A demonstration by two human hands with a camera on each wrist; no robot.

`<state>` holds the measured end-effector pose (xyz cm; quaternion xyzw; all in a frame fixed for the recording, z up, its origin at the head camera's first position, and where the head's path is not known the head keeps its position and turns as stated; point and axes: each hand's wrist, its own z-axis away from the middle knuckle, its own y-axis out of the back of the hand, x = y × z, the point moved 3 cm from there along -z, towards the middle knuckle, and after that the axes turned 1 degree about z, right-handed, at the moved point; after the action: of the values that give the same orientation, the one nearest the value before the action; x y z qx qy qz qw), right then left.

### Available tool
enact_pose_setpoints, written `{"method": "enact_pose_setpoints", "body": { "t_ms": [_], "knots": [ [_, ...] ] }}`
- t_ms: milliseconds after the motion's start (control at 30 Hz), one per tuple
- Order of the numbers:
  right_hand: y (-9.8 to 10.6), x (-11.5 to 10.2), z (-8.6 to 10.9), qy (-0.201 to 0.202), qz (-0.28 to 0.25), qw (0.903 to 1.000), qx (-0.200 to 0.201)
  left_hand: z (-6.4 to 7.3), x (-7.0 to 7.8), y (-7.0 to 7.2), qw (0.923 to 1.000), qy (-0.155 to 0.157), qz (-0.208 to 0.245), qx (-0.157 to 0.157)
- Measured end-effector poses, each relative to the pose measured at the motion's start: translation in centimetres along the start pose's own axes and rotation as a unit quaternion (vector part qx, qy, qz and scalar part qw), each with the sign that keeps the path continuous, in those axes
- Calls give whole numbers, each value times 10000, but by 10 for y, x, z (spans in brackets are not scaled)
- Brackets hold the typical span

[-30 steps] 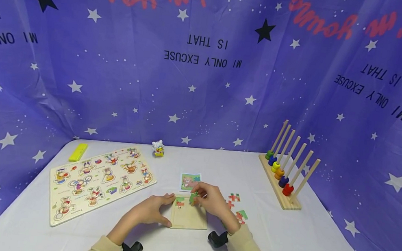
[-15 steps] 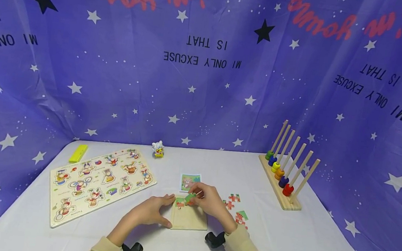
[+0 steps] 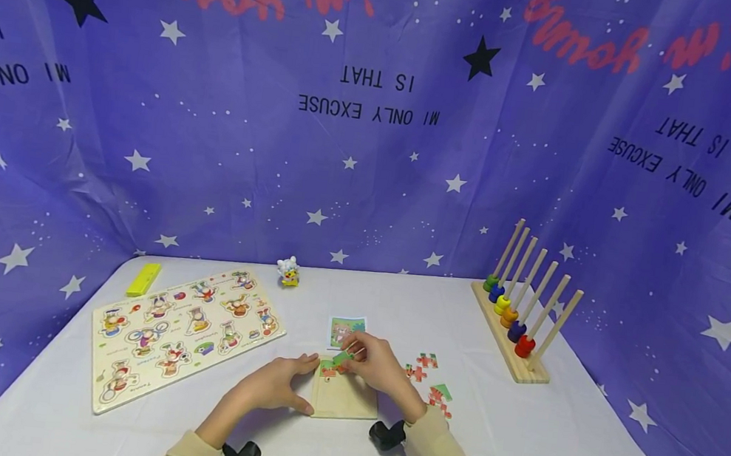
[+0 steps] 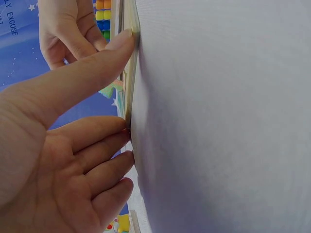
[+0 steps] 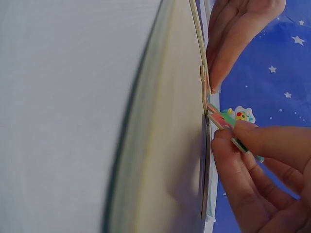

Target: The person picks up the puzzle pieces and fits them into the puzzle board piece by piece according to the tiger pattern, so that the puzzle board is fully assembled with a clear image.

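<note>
My right hand (image 3: 377, 367) pinches a green and red jigsaw piece (image 3: 342, 360) between thumb and fingers, tilted over the far side of a square wooden puzzle tray (image 3: 347, 401). In the right wrist view the held piece (image 5: 224, 119) slants, its lower end right at a piece lying in the tray. That red and green piece (image 3: 327, 370) sits in the far left corner. My left hand (image 3: 275, 383) rests along the tray's left edge, thumb at the near corner and index fingertip at the far one; its thumb (image 4: 92, 73) touches the edge in the left wrist view.
Several loose jigsaw pieces (image 3: 440, 396) lie right of the tray. A small picture card (image 3: 337, 331) lies behind it. At left are a large character puzzle board (image 3: 184, 358) and a yellow box (image 3: 144, 279). A figurine (image 3: 289, 272) stands behind; a peg rack (image 3: 514, 340) stands right.
My right hand has moved slightly left with the jigsaw piece, which has turned and come close to the piece in the corner. My left hand has stayed at the tray's edge.
</note>
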<state>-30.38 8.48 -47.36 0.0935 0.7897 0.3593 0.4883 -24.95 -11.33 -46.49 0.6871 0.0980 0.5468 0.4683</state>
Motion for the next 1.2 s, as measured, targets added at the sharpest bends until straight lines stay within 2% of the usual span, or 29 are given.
{"method": "enact_pose_setpoints", "body": {
  "t_ms": [367,667,867,1200],
  "knots": [
    [4,-6,4,184,312,9990,-246,1,2,1,10000,31,-48,7],
    [5,-4,6,-271,374,9977,-499,0,1,1,10000,52,-65,-10],
    [4,-5,8,-322,449,9971,-532,2,2,1,10000,37,-7,-17],
    [5,-4,9,-105,602,9968,-511,1,2,2,10000,83,-54,-10]
  ]
}}
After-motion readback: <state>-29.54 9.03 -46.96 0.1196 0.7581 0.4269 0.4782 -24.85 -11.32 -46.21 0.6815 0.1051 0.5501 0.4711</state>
